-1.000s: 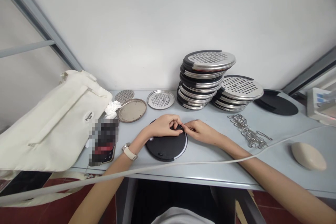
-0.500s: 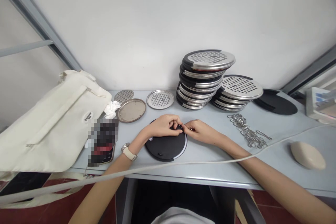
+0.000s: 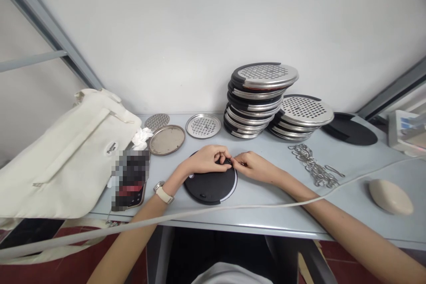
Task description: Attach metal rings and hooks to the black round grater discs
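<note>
A black round disc [image 3: 209, 186] with a white strip along its right edge lies flat on the table in front of me. My left hand [image 3: 214, 159] rests over its far part, thumb and fingers closed in a pinch at the far right edge. Against those fingertips, my right hand [image 3: 249, 165] is closed too, pinching what looks like a small metal clip [image 3: 244, 164], mostly hidden by the fingers. To the right of that hand is a pile of metal wire clips [image 3: 314, 166].
Two stacks of round metal graters, one tall [image 3: 254, 106] and one low [image 3: 304, 111], stand by the wall. Loose metal discs [image 3: 203, 126], a cream bag [image 3: 66, 159] and a phone [image 3: 131, 182] are leftward. A white cable [image 3: 266, 207] crosses in front; a beige oval object [image 3: 391, 196] sits right.
</note>
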Demonstrator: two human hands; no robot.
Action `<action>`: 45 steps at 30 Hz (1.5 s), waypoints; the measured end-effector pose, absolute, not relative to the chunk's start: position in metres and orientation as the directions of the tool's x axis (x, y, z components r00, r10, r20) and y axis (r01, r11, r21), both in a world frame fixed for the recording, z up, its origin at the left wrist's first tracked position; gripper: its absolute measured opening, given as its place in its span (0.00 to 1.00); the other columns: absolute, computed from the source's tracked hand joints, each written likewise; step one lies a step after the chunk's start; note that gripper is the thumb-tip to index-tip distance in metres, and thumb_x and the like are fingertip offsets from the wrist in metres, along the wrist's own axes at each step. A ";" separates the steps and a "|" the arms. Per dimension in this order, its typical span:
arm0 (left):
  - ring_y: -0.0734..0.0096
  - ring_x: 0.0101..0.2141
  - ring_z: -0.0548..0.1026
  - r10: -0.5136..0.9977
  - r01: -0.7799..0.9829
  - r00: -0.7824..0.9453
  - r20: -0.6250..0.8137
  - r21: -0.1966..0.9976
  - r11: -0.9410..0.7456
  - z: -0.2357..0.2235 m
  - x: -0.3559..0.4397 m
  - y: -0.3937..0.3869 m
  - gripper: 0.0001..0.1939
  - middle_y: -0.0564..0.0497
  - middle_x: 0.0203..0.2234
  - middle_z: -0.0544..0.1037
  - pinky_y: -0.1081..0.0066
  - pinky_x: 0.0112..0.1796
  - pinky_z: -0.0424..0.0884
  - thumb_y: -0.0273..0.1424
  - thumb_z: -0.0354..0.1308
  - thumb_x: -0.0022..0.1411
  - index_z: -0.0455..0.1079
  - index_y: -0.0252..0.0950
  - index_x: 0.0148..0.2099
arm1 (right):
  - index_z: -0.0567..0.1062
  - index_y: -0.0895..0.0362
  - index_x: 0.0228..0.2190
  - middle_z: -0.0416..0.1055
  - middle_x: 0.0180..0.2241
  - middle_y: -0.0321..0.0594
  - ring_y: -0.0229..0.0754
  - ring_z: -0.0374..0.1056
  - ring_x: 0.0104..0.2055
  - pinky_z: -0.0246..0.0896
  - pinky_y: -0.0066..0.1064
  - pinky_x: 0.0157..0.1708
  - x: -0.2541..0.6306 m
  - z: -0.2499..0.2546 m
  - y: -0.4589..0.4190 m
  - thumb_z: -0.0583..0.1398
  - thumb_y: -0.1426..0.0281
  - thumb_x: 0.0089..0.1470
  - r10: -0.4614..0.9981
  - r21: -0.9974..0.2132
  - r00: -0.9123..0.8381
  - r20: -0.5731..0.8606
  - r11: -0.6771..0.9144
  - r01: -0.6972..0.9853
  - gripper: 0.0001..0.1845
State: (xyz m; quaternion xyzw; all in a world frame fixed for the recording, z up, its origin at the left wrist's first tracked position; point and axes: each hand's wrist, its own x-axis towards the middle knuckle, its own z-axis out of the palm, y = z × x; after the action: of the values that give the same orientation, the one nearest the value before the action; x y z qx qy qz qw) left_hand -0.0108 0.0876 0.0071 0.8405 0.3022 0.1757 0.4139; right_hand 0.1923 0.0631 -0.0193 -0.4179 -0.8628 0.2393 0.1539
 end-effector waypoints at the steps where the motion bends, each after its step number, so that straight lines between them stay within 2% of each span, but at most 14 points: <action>1: 0.79 0.25 0.63 0.654 0.364 0.755 0.045 0.801 -0.475 0.007 -0.011 0.088 0.10 0.57 0.23 0.66 0.78 0.27 0.60 0.32 0.58 0.53 0.68 0.34 0.38 | 0.60 0.59 0.17 0.54 0.16 0.31 0.30 0.46 0.19 0.40 0.27 0.21 0.192 -0.019 0.063 0.46 0.64 0.60 0.794 -0.542 -0.604 0.065 0.537 0.647 0.22; 12: 0.79 0.25 0.63 0.659 0.349 0.751 0.043 0.822 -0.451 0.004 -0.011 0.088 0.10 0.57 0.23 0.65 0.78 0.27 0.60 0.31 0.59 0.52 0.68 0.34 0.39 | 0.62 0.59 0.17 0.55 0.16 0.32 0.30 0.45 0.19 0.40 0.27 0.21 0.194 -0.018 0.062 0.46 0.64 0.60 0.790 -0.534 -0.610 0.066 0.544 0.647 0.22; 20: 0.80 0.24 0.62 0.650 0.317 0.757 0.062 0.835 -0.449 0.003 -0.012 0.089 0.10 0.57 0.23 0.64 0.79 0.26 0.59 0.31 0.59 0.52 0.67 0.34 0.37 | 0.65 0.59 0.18 0.63 0.18 0.36 0.31 0.51 0.20 0.43 0.27 0.24 0.193 -0.018 0.062 0.46 0.66 0.60 0.766 -0.460 -0.637 0.088 0.599 0.655 0.21; 30: 0.79 0.25 0.64 0.682 0.332 0.725 0.091 0.822 -0.462 0.005 -0.011 0.087 0.11 0.57 0.24 0.65 0.78 0.27 0.60 0.32 0.61 0.50 0.65 0.34 0.35 | 0.66 0.59 0.18 0.66 0.18 0.38 0.32 0.53 0.20 0.44 0.27 0.25 0.193 -0.016 0.061 0.46 0.67 0.59 0.767 -0.455 -0.638 0.074 0.595 0.662 0.21; 45: 0.81 0.23 0.62 0.665 0.294 0.746 0.034 0.879 -0.375 0.003 -0.012 0.089 0.11 0.58 0.22 0.65 0.78 0.25 0.59 0.33 0.60 0.51 0.66 0.33 0.36 | 0.67 0.60 0.19 0.68 0.20 0.40 0.32 0.54 0.20 0.43 0.28 0.24 0.193 -0.016 0.062 0.47 0.67 0.59 0.764 -0.440 -0.642 0.068 0.600 0.668 0.20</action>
State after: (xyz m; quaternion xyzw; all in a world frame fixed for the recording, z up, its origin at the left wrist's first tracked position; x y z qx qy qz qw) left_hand -0.0121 0.0891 0.0027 0.8057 0.2974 0.1958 0.4733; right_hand 0.1928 0.0622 -0.0159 -0.4040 -0.8857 0.1914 0.1256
